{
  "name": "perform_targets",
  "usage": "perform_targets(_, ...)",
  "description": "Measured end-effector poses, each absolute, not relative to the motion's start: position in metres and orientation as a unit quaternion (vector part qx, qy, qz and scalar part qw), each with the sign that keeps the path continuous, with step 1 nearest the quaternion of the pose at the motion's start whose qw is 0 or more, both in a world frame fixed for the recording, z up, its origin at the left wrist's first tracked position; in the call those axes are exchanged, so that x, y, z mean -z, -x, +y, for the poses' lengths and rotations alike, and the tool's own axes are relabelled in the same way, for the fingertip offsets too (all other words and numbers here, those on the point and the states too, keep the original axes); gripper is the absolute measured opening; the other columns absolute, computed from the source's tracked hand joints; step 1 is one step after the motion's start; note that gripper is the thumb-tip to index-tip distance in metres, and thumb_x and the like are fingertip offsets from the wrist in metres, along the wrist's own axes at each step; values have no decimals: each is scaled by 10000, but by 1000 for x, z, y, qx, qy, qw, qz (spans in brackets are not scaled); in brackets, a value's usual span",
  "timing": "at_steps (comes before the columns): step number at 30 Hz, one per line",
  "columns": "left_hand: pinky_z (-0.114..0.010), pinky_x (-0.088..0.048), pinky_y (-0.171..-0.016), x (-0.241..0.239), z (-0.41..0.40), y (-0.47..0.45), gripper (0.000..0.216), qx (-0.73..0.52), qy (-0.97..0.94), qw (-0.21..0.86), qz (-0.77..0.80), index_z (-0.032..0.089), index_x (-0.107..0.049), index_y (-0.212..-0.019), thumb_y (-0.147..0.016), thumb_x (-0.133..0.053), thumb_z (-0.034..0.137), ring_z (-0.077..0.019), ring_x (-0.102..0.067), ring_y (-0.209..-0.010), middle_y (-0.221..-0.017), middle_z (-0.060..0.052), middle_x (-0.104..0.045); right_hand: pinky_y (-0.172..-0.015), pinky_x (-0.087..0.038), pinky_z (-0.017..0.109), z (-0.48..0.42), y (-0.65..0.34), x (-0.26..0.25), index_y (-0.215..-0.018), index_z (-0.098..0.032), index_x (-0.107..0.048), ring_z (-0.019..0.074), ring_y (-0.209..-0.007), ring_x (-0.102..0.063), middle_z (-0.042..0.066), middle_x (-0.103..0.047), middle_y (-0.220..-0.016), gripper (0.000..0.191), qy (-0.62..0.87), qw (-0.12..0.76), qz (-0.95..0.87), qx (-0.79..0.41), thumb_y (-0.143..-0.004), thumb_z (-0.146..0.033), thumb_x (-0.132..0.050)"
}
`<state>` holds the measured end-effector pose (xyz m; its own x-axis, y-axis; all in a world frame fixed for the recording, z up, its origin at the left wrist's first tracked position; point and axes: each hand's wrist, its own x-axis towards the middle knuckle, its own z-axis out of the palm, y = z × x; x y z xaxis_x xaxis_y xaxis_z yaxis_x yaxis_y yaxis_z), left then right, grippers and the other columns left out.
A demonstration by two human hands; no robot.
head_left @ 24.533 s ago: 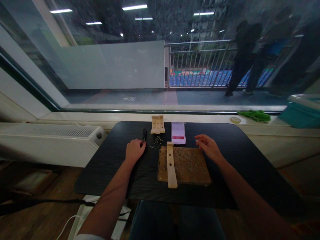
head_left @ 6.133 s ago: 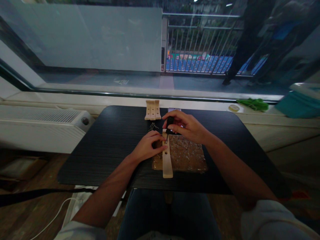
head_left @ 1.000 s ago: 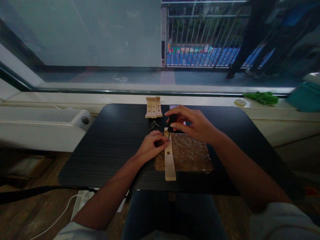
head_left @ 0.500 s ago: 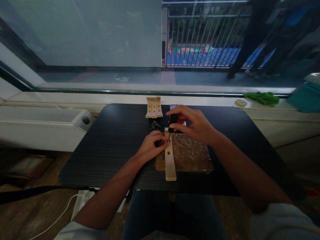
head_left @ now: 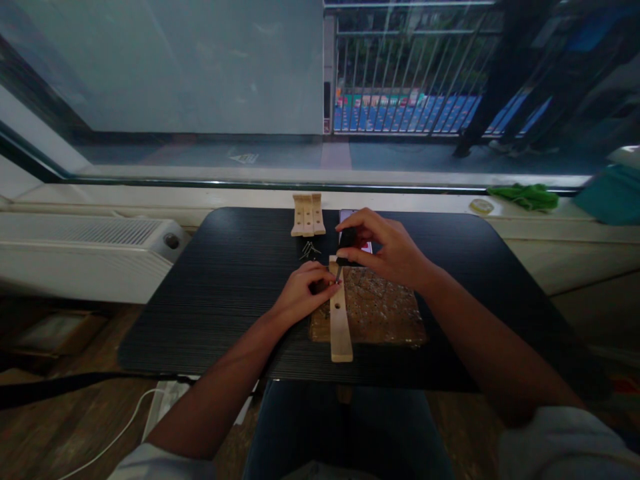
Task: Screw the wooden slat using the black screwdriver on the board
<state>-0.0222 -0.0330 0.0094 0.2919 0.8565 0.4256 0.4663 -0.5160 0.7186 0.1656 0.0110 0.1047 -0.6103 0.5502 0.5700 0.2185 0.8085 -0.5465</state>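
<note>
My right hand (head_left: 387, 245) grips the black handle of a screwdriver (head_left: 346, 241), its shaft pointing down and slightly left. The tip meets a pale wooden strip (head_left: 341, 330) near its upper hole. My left hand (head_left: 305, 291) rests at the strip's left side, thumb and finger pinched round a small screw (head_left: 337, 283) under the tip, mostly hidden by the fingers. The strip has another open hole nearer me and lies across the left part of a brown block (head_left: 385, 310) wrapped in clear film. Its near end overhangs the block.
Several loose screws (head_left: 310, 251) lie on the black table (head_left: 225, 287) beyond my left hand. Further back stand three drilled wooden pieces (head_left: 308, 215) side by side. A phone (head_left: 369, 247) is partly behind my right hand. A green cloth (head_left: 525, 196) and tape roll (head_left: 481, 206) sit on the windowsill.
The screwdriver handle and the fingers of my right hand have shifted and turned slightly. My left hand, the strip and the block stay where they were.
</note>
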Motion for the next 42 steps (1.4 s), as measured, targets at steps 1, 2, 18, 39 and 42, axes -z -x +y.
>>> perform_targets(1, -258, -447, -652, -10, -33, 22, 119, -410, -767, 238, 432, 159, -701, -770, -812, -673, 267, -148, -570, -730, -737, -19, -606, -618, -473, 227, 11, -165, -105, -1012, -151, -578, 79, -678, -553, -1, -584, -836, 228, 224, 381, -869, -220, -847, -294, -644)
perform_targets(2, -259, -449, -656, -10, -33, 22, 122, -408, -767, 238, 433, 161, -700, -770, -812, -672, 271, -149, -571, -733, -738, -19, -606, -618, -475, 227, 10, -165, -105, -1013, -152, -574, 80, -681, -555, 1, -585, -842, 233, 227, 381, -867, -227, -845, -298, -645)
perform_targets(18, -264, -456, -665, -13, -33, 23, 132, -402, -770, 247, 430, 158, -704, -774, -824, -660, 271, -146, -562, -736, -751, -26, -618, -662, -487, 196, 15, -169, -107, -1167, -161, -608, 67, -731, -608, 23, -697, -997, 290, 139, 348, -881, -288, -879, -189, -604)
perform_targets(39, -270, -447, -674, -10, -33, 23, 114, -399, -769, 251, 432, 160, -708, -797, -821, -665, 262, -147, -560, -747, -771, -26, -618, -750, -535, 255, 18, -176, -114, -1217, -175, -525, 121, -951, -629, 92, -618, -1185, 310, 143, 312, -858, -381, -908, -161, -514)
perform_targets(42, -269, -445, -674, -10, -33, 24, 113, -402, -768, 253, 429, 153, -705, -793, -820, -667, 256, -148, -557, -747, -757, -24, -612, -714, -520, 239, 17, -175, -115, -1144, -162, -536, 96, -863, -619, 82, -626, -1142, 245, 150, 309, -862, -373, -900, -158, -524)
